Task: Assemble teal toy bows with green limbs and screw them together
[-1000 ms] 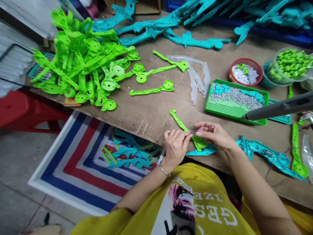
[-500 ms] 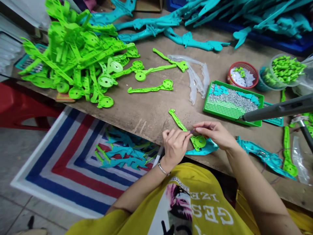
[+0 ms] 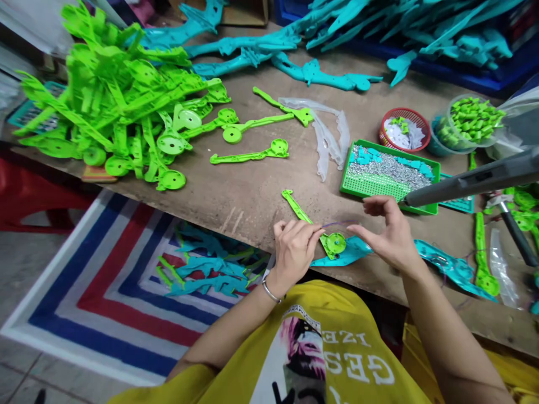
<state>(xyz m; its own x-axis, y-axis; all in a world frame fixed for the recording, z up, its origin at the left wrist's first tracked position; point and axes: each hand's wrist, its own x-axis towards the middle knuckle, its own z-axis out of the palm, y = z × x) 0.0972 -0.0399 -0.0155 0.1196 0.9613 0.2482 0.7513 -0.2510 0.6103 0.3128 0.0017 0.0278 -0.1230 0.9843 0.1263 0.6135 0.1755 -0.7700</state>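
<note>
My left hand [image 3: 292, 249] is closed in a pinch on one end of a thin purple wire [image 3: 334, 224]. The wire stretches across toward my right hand [image 3: 391, 233], whose thumb and fingers are spread apart, with the far end close to the thumb tip. Below the wire lies a lime-green plastic arm [image 3: 336, 243] with a round end, its middle partly covered by my left fingers. It rests across a teal plastic shell piece [image 3: 353, 252] at the table's front edge. Further right, another teal shell piece [image 3: 448, 264] holds wires and small parts.
A green tray [image 3: 379, 189] of small metal parts stands beyond my right hand, under a dark hanging tool [image 3: 463, 180]. Behind it are a red basket [image 3: 405, 147] and a tub of green pieces [image 3: 474, 126]. Green arms [image 3: 122, 101] are heaped at left. A hammer [image 3: 517, 233] lies right.
My right hand has let go of the wire, opened and moved right, so the wire now shows between the hands. My left hand keeps its pinch. The whole view has shifted slightly.
</note>
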